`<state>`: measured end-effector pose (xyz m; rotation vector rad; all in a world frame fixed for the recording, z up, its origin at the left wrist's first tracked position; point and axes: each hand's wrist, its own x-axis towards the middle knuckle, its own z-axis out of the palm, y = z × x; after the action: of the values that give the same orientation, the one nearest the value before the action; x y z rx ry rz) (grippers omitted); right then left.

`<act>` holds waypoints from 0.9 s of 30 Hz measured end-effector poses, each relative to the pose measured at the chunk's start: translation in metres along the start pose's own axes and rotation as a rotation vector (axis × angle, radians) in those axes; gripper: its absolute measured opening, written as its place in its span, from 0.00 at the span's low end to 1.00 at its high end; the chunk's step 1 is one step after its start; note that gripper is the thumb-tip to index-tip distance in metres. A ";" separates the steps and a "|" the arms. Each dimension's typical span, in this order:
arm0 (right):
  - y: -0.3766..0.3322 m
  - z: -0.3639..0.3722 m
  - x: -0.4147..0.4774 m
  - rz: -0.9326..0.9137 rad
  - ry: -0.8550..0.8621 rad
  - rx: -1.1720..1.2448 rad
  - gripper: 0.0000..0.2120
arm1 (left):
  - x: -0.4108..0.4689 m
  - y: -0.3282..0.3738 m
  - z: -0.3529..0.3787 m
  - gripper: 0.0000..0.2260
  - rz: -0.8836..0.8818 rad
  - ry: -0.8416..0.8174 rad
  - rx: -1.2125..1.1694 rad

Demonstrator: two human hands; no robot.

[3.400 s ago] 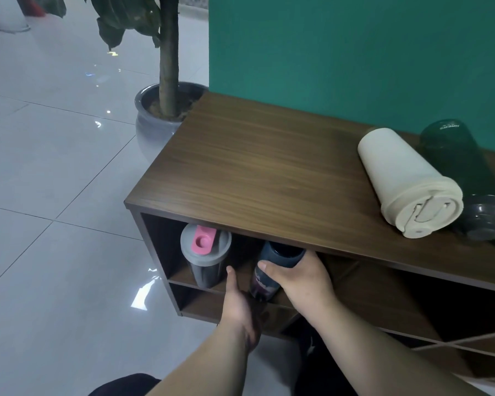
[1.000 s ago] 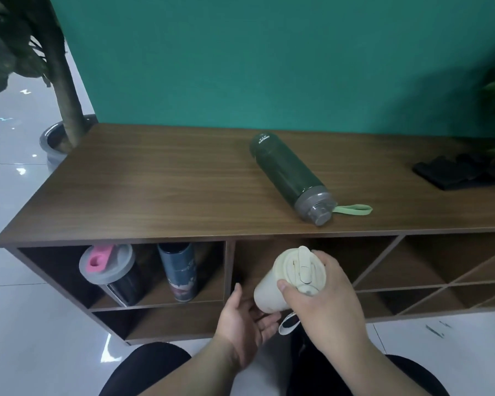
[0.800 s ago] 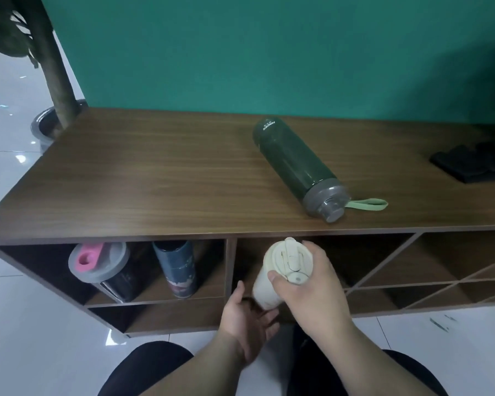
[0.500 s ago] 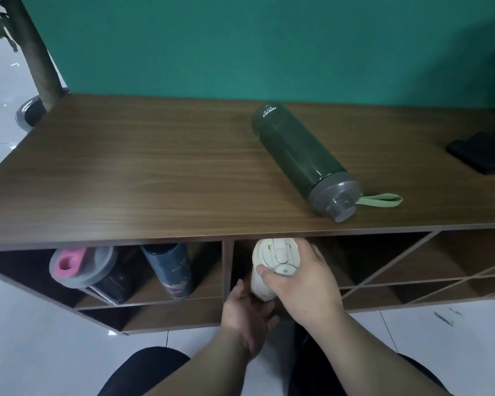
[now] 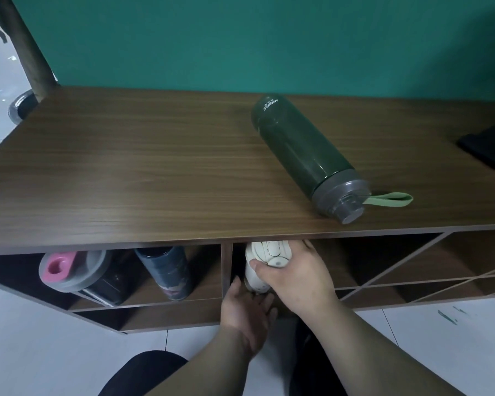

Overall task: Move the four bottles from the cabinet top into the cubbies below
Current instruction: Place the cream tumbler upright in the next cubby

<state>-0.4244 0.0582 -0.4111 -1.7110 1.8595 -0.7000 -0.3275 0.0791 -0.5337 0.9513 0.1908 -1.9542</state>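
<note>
My right hand (image 5: 296, 277) grips a cream bottle (image 5: 265, 257) by its lid end, just inside the mouth of the second cubby from the left, under the edge of the cabinet top (image 5: 155, 178). My left hand (image 5: 247, 312) is cupped beneath the bottle's base, fingers spread; whether it touches the bottle is hidden. A dark green bottle (image 5: 303, 151) with a grey cap and a light green strap lies on its side on the cabinet top. In the left cubby stand a grey shaker with a pink lid (image 5: 77, 274) and a dark blue bottle (image 5: 166, 271).
A black object (image 5: 489, 147) lies at the right end of the cabinet top. Diagonal-slat cubbies (image 5: 412, 270) open to the right. A potted plant's trunk (image 5: 30, 50) rises at the far left. A teal wall stands behind; my knees are below on the tiled floor.
Earlier my hands set the blue bottle in the left cubby. Over the last second the cream bottle moved up and inward from in front of the cabinet into the second cubby's mouth.
</note>
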 end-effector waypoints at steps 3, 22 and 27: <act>-0.005 0.001 0.003 0.005 -0.007 -0.054 0.33 | -0.004 0.002 0.004 0.32 -0.014 -0.025 0.010; 0.002 -0.051 -0.063 -0.179 0.181 0.003 0.23 | -0.027 -0.006 0.000 0.34 -0.153 0.095 0.420; -0.025 -0.098 -0.066 -0.264 0.483 0.063 0.25 | -0.056 -0.006 0.012 0.26 -0.159 0.072 0.573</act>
<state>-0.4677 0.1256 -0.3208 -1.8845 1.8968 -1.3644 -0.3236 0.1145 -0.4888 1.4088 -0.2790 -2.1685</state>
